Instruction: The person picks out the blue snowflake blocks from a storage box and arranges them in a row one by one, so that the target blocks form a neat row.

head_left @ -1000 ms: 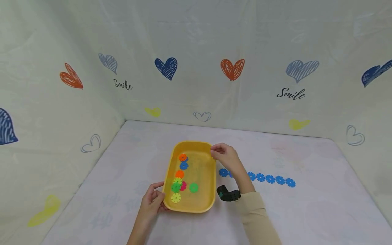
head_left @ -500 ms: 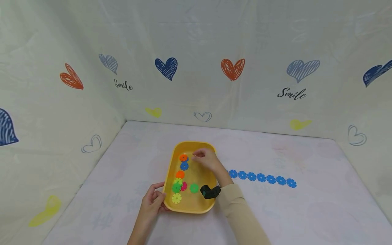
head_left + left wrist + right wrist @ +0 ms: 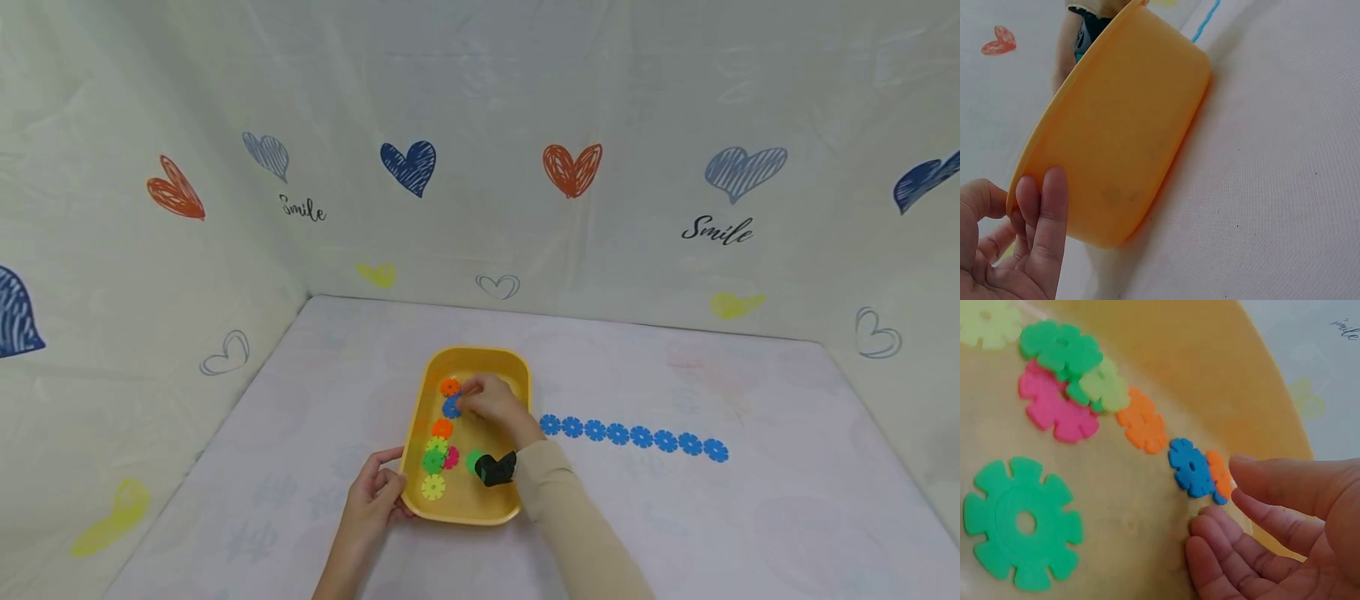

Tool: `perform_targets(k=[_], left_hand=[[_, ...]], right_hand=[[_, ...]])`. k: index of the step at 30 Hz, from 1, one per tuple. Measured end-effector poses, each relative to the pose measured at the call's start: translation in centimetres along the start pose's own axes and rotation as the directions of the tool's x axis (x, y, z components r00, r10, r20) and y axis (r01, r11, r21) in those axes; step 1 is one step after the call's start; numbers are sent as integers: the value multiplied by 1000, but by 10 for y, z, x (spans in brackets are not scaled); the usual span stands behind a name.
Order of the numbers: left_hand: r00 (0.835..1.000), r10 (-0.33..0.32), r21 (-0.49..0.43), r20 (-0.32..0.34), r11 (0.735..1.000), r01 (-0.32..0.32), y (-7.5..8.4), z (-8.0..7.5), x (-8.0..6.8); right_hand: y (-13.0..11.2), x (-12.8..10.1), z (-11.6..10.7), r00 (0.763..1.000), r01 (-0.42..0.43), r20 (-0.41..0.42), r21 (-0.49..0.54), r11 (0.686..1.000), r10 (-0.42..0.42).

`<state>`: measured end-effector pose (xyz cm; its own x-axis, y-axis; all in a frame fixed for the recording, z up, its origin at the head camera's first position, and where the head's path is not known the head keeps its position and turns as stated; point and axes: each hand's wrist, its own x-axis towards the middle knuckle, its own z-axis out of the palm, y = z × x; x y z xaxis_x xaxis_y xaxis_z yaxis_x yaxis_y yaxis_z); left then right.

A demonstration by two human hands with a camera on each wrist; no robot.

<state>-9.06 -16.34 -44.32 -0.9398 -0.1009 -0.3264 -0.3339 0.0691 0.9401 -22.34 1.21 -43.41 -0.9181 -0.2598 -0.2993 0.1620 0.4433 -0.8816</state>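
My left hand (image 3: 372, 493) grips the near left edge of a yellow plastic tray (image 3: 476, 502). In the left wrist view its fingers (image 3: 1054, 209) lie against the outer wall, with the thumb at the rim. My right hand (image 3: 492, 402) reaches inside the tray beside a blue notched disc (image 3: 452, 407). Thumb and fingers stand apart close to this blue disc, with nothing visible between them in the right wrist view. An orange disc (image 3: 1219, 475) lies just past it, over the edge of another blue piece.
More notched discs lie in the tray: an orange one (image 3: 442, 428), a pink one (image 3: 452, 457), green ones (image 3: 1025, 522) and yellow ones (image 3: 432, 487). Right of the tray, several blue discs (image 3: 617, 433) form a row on the white table. A patterned curtain (image 3: 480, 208) stands behind.
My right hand has moved left and down from above the tray's right rim to the blue disc inside. The blue row's left end is uncovered. My left hand stays on the tray.
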Motion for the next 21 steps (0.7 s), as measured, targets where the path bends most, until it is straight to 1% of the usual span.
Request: perform_targets(k=[4, 7, 11, 14, 21], left_hand=[[1000, 1, 14, -3, 1000, -1, 0, 0, 0], [1000, 2, 23, 0, 1000, -2, 0, -1, -1], [1000, -3, 30, -1, 1000, 3, 0, -1, -1], [1000, -8, 29, -1, 1000, 8, 1, -1, 0], [1000, 9, 7, -3, 1000, -9, 1, 0, 0]], right_hand=[[3, 3, 2, 1000, 4, -14, -24, 1000, -5], [4, 5, 4, 999, 10, -33, -72, 997, -13], [5, 8, 6, 997, 39, -55, -137, 990, -47], [7, 9, 7, 996, 65, -50, -154, 986, -73], [10, 10, 8, 997, 64, -41, -172, 983, -72]])
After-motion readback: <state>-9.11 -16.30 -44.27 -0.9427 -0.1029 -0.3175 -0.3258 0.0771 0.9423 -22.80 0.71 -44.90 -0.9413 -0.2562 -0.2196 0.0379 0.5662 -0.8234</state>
